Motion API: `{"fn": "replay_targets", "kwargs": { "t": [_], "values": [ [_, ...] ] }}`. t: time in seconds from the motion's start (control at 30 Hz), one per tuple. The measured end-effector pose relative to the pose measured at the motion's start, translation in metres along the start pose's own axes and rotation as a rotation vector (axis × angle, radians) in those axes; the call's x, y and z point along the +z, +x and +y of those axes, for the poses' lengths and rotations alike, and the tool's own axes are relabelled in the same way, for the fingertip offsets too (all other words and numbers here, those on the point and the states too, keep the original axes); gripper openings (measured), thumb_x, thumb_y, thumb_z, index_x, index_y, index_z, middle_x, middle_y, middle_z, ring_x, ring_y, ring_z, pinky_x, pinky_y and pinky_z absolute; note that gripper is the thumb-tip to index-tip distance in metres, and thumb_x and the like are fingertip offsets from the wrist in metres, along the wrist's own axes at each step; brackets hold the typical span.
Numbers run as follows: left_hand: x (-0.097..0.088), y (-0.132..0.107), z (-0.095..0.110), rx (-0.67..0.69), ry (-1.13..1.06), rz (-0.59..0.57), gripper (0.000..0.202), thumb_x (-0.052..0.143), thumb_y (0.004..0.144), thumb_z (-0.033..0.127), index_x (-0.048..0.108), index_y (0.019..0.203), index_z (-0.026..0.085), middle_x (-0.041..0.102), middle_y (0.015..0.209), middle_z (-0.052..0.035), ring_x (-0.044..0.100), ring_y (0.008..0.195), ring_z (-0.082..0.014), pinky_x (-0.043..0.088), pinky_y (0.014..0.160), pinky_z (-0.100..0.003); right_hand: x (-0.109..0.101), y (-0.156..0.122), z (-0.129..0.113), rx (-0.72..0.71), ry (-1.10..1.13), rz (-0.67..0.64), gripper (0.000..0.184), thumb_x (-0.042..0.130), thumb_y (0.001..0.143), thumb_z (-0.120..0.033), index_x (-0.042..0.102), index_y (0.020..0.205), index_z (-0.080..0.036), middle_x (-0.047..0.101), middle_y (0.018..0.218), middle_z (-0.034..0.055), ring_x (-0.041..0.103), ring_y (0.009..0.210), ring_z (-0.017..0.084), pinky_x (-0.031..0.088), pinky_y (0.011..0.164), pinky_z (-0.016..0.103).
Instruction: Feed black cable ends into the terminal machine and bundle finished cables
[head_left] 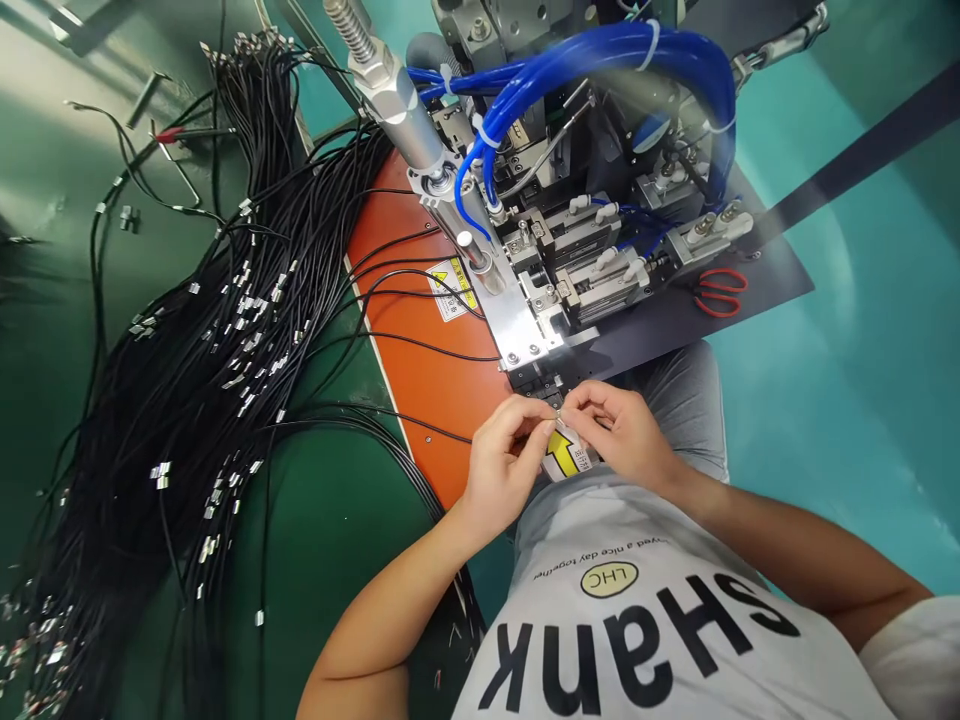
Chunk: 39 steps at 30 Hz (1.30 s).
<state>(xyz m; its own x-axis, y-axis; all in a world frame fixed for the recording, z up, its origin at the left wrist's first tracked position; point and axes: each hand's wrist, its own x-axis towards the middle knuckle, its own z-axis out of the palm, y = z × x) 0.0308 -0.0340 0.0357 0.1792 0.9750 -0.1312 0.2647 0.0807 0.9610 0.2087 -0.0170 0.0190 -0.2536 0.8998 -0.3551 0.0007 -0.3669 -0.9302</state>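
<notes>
My left hand (pixel 504 455) is closed in a pinch at the front of the machine, and a black cable (pixel 442 430) runs across the orange base into it. Right beside it, my right hand (pixel 626 435) pinches too, its fingertips almost meeting the left ones. A tiny pale piece shows between the fingertips, too small to make out. Just below the hands is a label with a yellow arrow (pixel 564 455). The machine (pixel 536 330), with metal slides and a tall cylinder, stands directly beyond the hands.
A large bundle of black cables (pixel 172 420) with shiny metal ends covers much of the green table (pixel 315 620) at left. Red-handled scissors (pixel 720 292) lie on the dark plate at right. Blue air hoses (pixel 600 55) arch over the machine. A red-handled tool (pixel 176 135) lies upper left.
</notes>
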Motion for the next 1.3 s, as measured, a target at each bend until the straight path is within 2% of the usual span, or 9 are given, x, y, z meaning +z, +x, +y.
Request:
{"fn": "replay_targets", "kwargs": {
  "t": [0.07, 0.17, 0.3, 0.4, 0.6, 0.8, 1.17, 1.3],
  "values": [
    [-0.006, 0.004, -0.001, 0.064, 0.193, -0.007, 0.018, 0.061, 0.092, 0.023, 0.059, 0.11, 0.02, 0.06, 0.092, -0.0034, 0.058, 0.079, -0.0127, 0.052, 0.068, -0.024, -0.005, 0.006, 0.002, -0.022, -0.036, 0.04, 0.017, 0.066, 0.088, -0.034, 0.064, 0.084, -0.018, 0.062, 0.072, -0.0002, 0.058, 0.064, 0.012, 0.047, 0.06, 0.025],
    [-0.014, 0.014, -0.004, 0.209, 0.421, 0.037, 0.013, 0.059, 0.093, 0.02, 0.062, 0.105, 0.019, 0.062, 0.098, -0.0054, 0.059, 0.094, -0.0166, 0.053, 0.081, -0.029, -0.014, 0.021, 0.007, -0.01, -0.029, 0.071, 0.021, 0.069, 0.087, -0.037, 0.065, 0.085, -0.017, 0.063, 0.072, 0.0003, 0.056, 0.06, 0.012, 0.046, 0.057, 0.026],
    [-0.018, 0.024, -0.014, 0.296, 0.554, 0.076, 0.014, 0.054, 0.095, 0.017, 0.065, 0.104, 0.019, 0.062, 0.099, -0.0062, 0.06, 0.099, -0.0174, 0.053, 0.084, -0.028, -0.02, 0.041, 0.013, 0.046, 0.016, 0.037, 0.025, 0.072, 0.083, -0.04, 0.065, 0.08, -0.017, 0.062, 0.071, 0.0, 0.053, 0.057, 0.01, 0.044, 0.055, 0.025],
    [-0.018, 0.025, -0.023, 0.312, 0.585, 0.07, 0.019, 0.052, 0.095, 0.015, 0.066, 0.108, 0.019, 0.061, 0.097, -0.0055, 0.06, 0.096, -0.0161, 0.053, 0.082, -0.027, -0.019, 0.047, 0.016, 0.086, 0.056, 0.026, 0.025, 0.075, 0.081, -0.04, 0.067, 0.08, -0.016, 0.064, 0.074, 0.0012, 0.053, 0.059, 0.01, 0.045, 0.056, 0.025],
    [-0.02, 0.025, -0.032, 0.341, 0.59, 0.061, 0.028, 0.05, 0.095, 0.012, 0.068, 0.114, 0.021, 0.054, 0.087, -0.0037, 0.056, 0.082, -0.0137, 0.05, 0.068, -0.025, -0.018, 0.05, 0.017, 0.11, 0.08, 0.028, 0.025, 0.077, 0.078, -0.04, 0.068, 0.079, -0.017, 0.064, 0.073, 0.0009, 0.053, 0.059, 0.01, 0.045, 0.057, 0.025],
    [-0.02, 0.027, -0.035, 0.37, 0.582, 0.066, 0.028, 0.05, 0.094, 0.011, 0.069, 0.113, 0.019, 0.05, 0.086, -0.0035, 0.055, 0.083, -0.0139, 0.051, 0.073, -0.026, -0.02, 0.053, 0.021, 0.111, 0.066, 0.029, 0.025, 0.075, 0.081, -0.041, 0.068, 0.079, -0.017, 0.064, 0.073, 0.0006, 0.054, 0.06, 0.01, 0.046, 0.058, 0.025],
    [-0.018, 0.028, -0.038, 0.376, 0.629, 0.065, 0.029, 0.048, 0.095, 0.013, 0.068, 0.114, 0.02, 0.049, 0.085, -0.0039, 0.053, 0.079, -0.0143, 0.048, 0.067, -0.026, -0.022, 0.052, 0.025, 0.095, 0.086, -0.006, 0.027, 0.073, 0.083, -0.043, 0.066, 0.08, -0.018, 0.062, 0.073, -0.0006, 0.053, 0.061, 0.01, 0.045, 0.061, 0.025],
    [-0.017, 0.027, -0.038, 0.364, 0.626, 0.064, 0.029, 0.047, 0.096, 0.015, 0.067, 0.115, 0.021, 0.05, 0.086, -0.0043, 0.054, 0.082, -0.0151, 0.049, 0.069, -0.027, -0.02, 0.054, 0.03, 0.095, 0.088, 0.003, 0.027, 0.073, 0.082, -0.044, 0.065, 0.079, -0.018, 0.06, 0.07, -0.0012, 0.052, 0.06, 0.01, 0.044, 0.058, 0.025]
  ]
}}
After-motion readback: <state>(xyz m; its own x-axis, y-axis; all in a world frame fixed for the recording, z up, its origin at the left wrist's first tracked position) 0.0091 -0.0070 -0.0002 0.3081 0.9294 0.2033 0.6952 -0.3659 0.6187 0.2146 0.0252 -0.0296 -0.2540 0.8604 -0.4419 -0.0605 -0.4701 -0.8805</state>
